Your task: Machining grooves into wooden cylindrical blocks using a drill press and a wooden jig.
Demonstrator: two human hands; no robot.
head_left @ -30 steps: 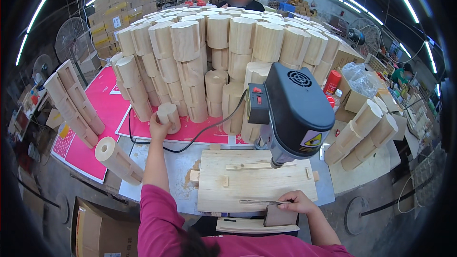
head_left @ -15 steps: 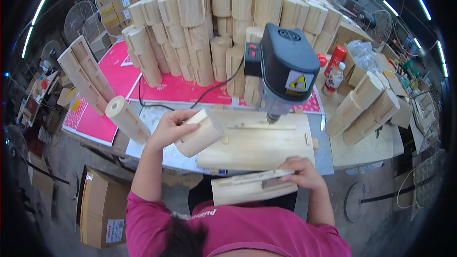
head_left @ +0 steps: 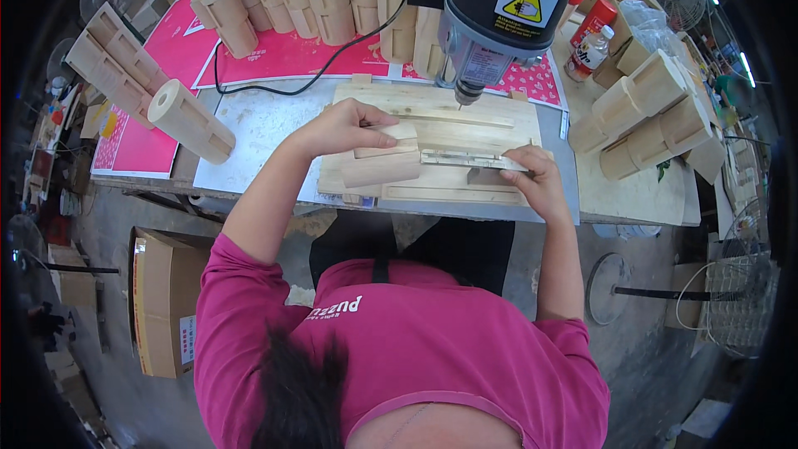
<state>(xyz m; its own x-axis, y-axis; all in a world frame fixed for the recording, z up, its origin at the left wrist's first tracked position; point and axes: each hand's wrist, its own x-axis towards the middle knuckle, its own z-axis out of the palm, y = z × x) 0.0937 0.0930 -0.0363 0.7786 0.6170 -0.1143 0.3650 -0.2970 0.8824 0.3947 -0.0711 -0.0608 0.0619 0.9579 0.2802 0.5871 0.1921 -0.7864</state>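
In my left hand [head_left: 366,133] is a short pale wooden cylinder [head_left: 382,169], lying on its side over the wooden board [head_left: 532,137] on the bench. My right hand [head_left: 536,173] grips a long, narrow, pale strip [head_left: 461,158] with dark marks along it. The strip's left end meets or nearly meets the cylinder's right end. A darker flat piece [head_left: 495,176] shows under the strip near my right fingers; whether it is joined to the strip I cannot tell. Beyond my hands stands a drill press [head_left: 499,0], its thin bit [head_left: 460,105] pointing down above the board.
Stacked wooden cylinders [head_left: 324,0] line the far side, with a black cable [head_left: 332,71] in front. A grooved cylinder with a centre hole [head_left: 191,120] stands at left. More cylinders [head_left: 636,104], a bottle [head_left: 590,54] and a red can [head_left: 594,21] are at right. A carton [head_left: 166,308] sits on the floor.
The view has tilted down toward the bench. My right hand has brought the strip up from near my lap to over the board. The cylinder in my left hand now lines up with it.
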